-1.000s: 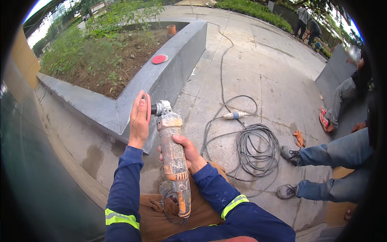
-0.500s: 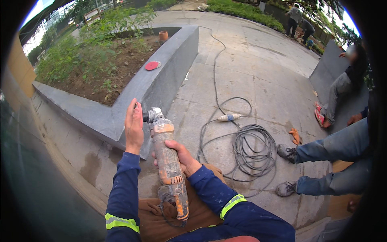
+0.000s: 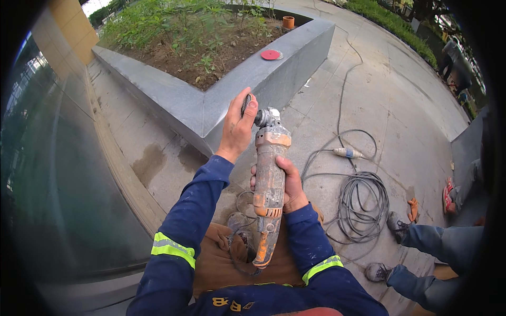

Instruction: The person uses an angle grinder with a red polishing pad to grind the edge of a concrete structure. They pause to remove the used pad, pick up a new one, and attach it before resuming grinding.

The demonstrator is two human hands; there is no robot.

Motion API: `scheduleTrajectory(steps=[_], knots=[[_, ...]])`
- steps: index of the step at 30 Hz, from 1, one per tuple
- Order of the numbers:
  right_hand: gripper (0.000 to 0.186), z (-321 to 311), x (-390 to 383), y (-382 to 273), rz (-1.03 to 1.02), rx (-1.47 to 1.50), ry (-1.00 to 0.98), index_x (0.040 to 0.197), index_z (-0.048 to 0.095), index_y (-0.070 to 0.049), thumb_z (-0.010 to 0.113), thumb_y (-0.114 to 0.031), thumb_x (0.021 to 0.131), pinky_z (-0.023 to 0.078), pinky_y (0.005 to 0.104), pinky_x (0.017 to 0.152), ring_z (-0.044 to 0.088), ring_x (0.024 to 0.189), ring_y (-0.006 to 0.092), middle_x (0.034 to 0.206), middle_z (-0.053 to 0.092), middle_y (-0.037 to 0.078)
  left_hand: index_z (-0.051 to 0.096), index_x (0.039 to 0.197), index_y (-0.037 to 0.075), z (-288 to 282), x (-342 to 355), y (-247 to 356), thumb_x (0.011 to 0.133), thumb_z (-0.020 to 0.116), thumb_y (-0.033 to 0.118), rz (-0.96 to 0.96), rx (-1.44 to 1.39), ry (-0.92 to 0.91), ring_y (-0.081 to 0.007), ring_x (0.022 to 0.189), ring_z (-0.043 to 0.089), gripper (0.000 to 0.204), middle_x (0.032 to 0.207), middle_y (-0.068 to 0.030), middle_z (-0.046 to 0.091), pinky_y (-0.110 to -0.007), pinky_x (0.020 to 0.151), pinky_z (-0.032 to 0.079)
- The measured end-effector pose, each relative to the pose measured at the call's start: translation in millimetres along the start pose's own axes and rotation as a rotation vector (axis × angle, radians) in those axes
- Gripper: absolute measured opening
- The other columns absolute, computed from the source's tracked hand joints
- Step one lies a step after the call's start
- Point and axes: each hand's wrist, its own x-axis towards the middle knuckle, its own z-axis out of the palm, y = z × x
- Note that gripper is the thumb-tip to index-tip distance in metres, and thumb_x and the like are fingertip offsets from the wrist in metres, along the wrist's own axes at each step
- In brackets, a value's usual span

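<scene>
A worn, dust-covered orange-and-grey angle grinder point(image 3: 270, 176) stands head-up over my lap. My right hand point(image 3: 293, 185) wraps round the middle of its body, with the thumb across the near face. At the top, my left hand point(image 3: 237, 130) grips the round disc point(image 3: 246, 105) on the grinder's head, fingers behind it and thumb along its edge. Much of the disc is hidden by that hand. On the grey planter ledge point(image 3: 232, 95) beyond lies a separate red disc point(image 3: 271, 55).
A grey cable point(image 3: 363, 208) lies coiled on the paving at right, with a plug connector point(image 3: 348, 152). An orange glove point(image 3: 413, 209) lies near a seated person's shoes point(image 3: 398, 226). A glass wall point(image 3: 68, 195) runs along the left. An orange pot point(image 3: 288, 22) stands in the planter.
My view has swung left, so the scene sits farther right. My left hand has gone from nearly flat against the disc to curled round its edge. My right hand keeps its hold.
</scene>
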Motion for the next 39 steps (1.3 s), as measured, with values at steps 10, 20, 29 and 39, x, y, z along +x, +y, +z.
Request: scheduleTrajectory(steps=[10,20,29,39], knots=[[0.056,0.6,-2.1,0.2,0.025,0.028,0.003,0.127,0.048,0.005,0.062,-0.036,0.092,0.064,0.0507,0.07,0.071,0.09,0.0396,0.107,0.063,0.026,0.057,0.13,0.0,-8.2,4.1,-9.5,0.107,0.041,0.026,0.071,0.068,0.069,-0.0171,0.11,0.057,0.038,0.121,-0.0109,0.061,-0.029,0.098,0.043],[0.059,0.8,-1.3,1.6,0.025,0.027,-0.037,0.129,0.047,0.005,0.061,-0.038,0.091,0.063,0.0525,0.074,0.071,0.089,0.0398,0.108,0.063,0.027,0.061,0.117,0.003,-12.1,8.8,0.3,0.098,0.049,0.019,0.269,0.106,0.048,-0.0318,0.116,0.051,0.027,0.12,-0.0146,0.057,-0.04,0.104,0.038],[0.068,3.2,-1.5,3.8,0.062,0.121,-0.13,0.144,0.036,-0.005,0.06,-0.041,0.091,0.062,0.0533,0.078,0.071,0.09,0.0409,0.108,0.064,0.027,0.063,0.104,0.005,-14.7,18.0,11.5,0.091,0.05,0.01,0.344,0.207,0.013,-0.0294,0.105,0.052,0.019,0.109,-0.0109,0.059,-0.039,0.096,0.04],[0.077,2.8,0.4,7.4,0.091,0.16,-0.137,0.148,0.033,-0.007,0.061,-0.046,0.089,0.061,0.0518,0.077,0.07,0.089,0.04,0.107,0.065,0.025,0.064,0.09,0.003,-17.8,30.6,17.4,0.088,0.049,0.01,0.333,0.199,-0.003,-0.0286,0.096,0.052,0.016,0.096,-0.0112,0.061,-0.038,0.089,0.041]])
